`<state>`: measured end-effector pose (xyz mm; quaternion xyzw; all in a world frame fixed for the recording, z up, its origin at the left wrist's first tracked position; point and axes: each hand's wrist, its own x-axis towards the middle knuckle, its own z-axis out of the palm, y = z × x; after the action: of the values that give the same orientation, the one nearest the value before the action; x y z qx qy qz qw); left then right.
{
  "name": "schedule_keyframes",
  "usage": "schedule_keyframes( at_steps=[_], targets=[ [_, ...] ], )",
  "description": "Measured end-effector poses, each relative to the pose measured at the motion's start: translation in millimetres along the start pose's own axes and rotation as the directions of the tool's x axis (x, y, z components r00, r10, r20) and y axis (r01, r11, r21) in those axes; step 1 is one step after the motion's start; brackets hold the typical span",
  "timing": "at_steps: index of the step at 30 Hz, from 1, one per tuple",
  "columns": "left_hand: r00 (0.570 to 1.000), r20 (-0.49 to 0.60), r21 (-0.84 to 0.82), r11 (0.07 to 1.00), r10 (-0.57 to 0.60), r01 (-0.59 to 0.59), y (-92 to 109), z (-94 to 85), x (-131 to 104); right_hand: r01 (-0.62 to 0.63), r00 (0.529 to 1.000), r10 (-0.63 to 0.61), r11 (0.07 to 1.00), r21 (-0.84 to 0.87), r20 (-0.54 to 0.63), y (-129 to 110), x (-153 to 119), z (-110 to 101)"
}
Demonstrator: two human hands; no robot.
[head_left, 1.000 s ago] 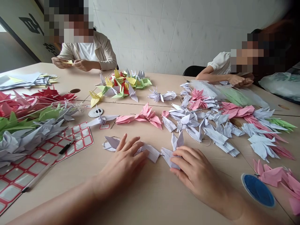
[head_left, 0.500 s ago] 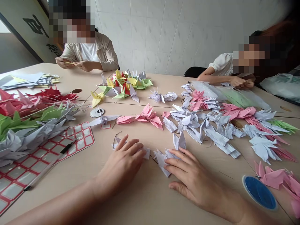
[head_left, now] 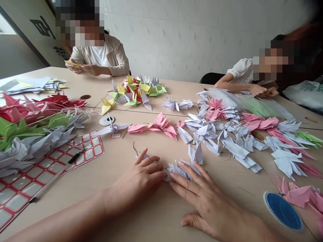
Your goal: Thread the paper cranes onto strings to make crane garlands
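White folded paper cranes (head_left: pixel 179 169) lie bunched on the table under my hands. My left hand (head_left: pixel 143 173) lies over the left end of the bunch, fingers stretched out and slightly bent, covering part of it. A dark thread end (head_left: pixel 135 148) sticks out beyond its fingers. Spread over the right end, my right hand (head_left: pixel 199 191) rests its fingertips on the folds, thumb apart on the tabletop. Just above its fingers stands an upright white crane (head_left: pixel 195 153). The fingertips of both hands nearly meet. What lies under the palms is hidden.
Pink cranes (head_left: pixel 161 126) and a white crane heap (head_left: pixel 202 129) lie ahead. At left are strung cranes (head_left: pixel 22 148), a label sheet (head_left: pixel 88 144) and a pen (head_left: pixel 59 173). A blue spool (head_left: pixel 282 211) sits at right. Two people (head_left: pixel 101 57) sit across the table.
My left hand has moved right, toward my right hand, and the white cranes between them are pushed closer together. My right hand's fingers have spread further over the bunch.
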<state>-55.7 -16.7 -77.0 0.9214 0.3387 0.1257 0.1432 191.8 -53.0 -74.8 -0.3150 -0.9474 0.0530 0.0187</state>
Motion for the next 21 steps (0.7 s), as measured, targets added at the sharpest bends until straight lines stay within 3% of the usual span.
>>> schedule_keyframes(
  at_steps=[5, 12, 16, 21],
  targets=[
    [0.998, -0.022, 0.049, 0.997, -0.054, 0.055, -3.1, -0.8, -0.8, -0.047, 0.996, 0.039, 0.994, 0.101, 0.076, 3.1, 1.4, -1.0],
    [0.99, -0.099, 0.138, 0.983, -0.104, 0.118, -6.4, 0.4, -3.6, -0.059, 0.998, 0.055, 0.988, 0.144, 0.029, 3.6, 0.7, 0.3],
    [0.964, -0.183, 0.246, 0.94, -0.192, 0.234, -3.9, -2.8, -5.9, -0.057, 0.997, 0.053, 0.993, 0.107, 0.047, 4.0, 1.2, 1.9],
    [0.975, -0.078, 0.21, 0.953, -0.207, 0.219, -4.3, -3.7, -6.1, -0.08, 0.994, 0.073, 0.993, 0.086, 0.082, 5.6, 3.3, 0.3]
  ],
)
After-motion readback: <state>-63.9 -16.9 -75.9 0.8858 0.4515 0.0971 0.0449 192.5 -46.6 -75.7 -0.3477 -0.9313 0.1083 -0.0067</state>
